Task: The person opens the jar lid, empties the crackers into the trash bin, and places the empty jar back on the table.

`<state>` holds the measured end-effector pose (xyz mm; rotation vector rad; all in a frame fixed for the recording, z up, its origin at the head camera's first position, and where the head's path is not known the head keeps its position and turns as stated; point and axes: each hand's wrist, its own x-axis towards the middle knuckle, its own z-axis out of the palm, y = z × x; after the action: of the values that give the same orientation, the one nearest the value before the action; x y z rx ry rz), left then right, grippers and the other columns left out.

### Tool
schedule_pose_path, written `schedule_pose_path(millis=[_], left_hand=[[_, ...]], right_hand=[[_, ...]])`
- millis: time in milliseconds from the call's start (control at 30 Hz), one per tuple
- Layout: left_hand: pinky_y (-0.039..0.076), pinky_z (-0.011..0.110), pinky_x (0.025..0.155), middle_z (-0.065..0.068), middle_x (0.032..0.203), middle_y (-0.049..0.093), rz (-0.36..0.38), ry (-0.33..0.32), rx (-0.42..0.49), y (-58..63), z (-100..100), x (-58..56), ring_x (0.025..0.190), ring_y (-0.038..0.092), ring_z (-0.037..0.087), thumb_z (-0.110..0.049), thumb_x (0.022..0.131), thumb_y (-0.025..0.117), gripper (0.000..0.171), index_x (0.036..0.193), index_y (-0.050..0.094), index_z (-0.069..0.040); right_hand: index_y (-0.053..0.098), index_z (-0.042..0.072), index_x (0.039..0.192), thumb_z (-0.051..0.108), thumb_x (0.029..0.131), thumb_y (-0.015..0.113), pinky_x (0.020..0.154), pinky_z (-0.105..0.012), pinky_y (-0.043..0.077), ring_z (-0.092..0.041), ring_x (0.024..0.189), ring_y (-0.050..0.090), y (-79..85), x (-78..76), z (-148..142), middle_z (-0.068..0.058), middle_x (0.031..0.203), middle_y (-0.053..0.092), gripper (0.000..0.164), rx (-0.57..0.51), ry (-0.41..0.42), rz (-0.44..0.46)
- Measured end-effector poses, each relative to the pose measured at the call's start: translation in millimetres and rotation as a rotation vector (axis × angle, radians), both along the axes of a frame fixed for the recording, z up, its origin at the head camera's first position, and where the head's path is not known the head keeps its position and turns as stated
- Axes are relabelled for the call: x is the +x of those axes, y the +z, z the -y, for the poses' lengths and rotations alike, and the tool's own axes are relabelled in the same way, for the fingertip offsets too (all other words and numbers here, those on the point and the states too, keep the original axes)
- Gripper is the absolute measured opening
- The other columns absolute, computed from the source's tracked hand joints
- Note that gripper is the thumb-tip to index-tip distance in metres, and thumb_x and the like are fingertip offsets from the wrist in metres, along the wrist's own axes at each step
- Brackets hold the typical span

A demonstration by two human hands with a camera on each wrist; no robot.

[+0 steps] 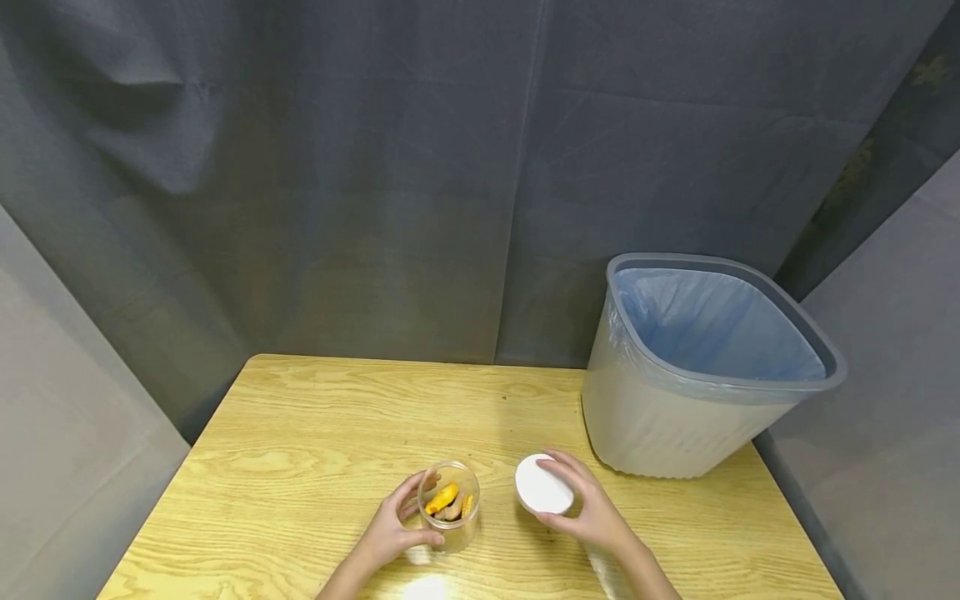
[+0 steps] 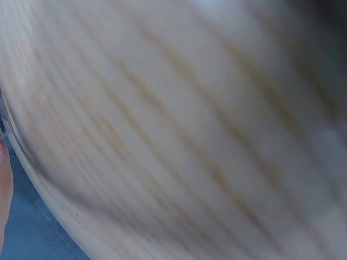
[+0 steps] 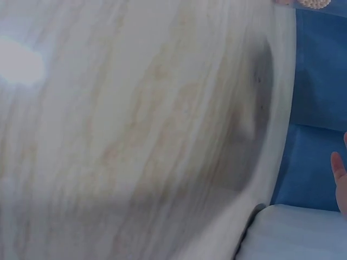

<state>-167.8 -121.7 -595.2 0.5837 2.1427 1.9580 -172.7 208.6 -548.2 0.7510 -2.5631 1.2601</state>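
A clear round jar (image 1: 468, 533) stands at the near middle of the table in the head view, with yellow and brown pieces (image 1: 444, 500) inside and its top uncovered. My left hand (image 1: 390, 527) grips it from the left, thumb in front and fingers round the far side. To the right of the jar, my right hand (image 1: 588, 510) holds a white round lid (image 1: 542, 485) by its edge, its flat face turned up. In the left wrist view only a fingertip (image 2: 4, 179) shows at the left edge. A finger (image 3: 339, 173) appears at the right edge of the right wrist view; the lid is out of that frame.
A pale bin (image 1: 660, 425) with a grey rim and a blue liner bag (image 1: 705, 321) stands on the right of the wooden table (image 1: 337, 417), beyond my right hand. Dark grey curtain (image 1: 375, 208) hangs behind the table's back edge, and pale panels (image 1: 75, 417) flank it.
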Motion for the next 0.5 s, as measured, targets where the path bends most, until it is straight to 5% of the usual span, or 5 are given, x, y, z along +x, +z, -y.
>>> schedule_pose_path(millis=[500], left_hand=[[0.035, 0.05, 0.102, 0.018, 0.14, 0.036, 0.021, 0.0, 0.015, 1.8, -0.4, 0.6, 0.128, 0.033, 0.037, -0.005, 0.071, 0.077, 0.081, 0.139, 0.033, -0.009]], right_hand=[[0.054, 0.012, 0.126, 0.026, 0.067, 0.081, 0.085, -0.06, 0.044, -0.041, 0.12, 0.04, -17.5, 2.5, -10.6, -0.018, 0.134, 0.043, 0.066, 0.004, -0.035, 0.023]])
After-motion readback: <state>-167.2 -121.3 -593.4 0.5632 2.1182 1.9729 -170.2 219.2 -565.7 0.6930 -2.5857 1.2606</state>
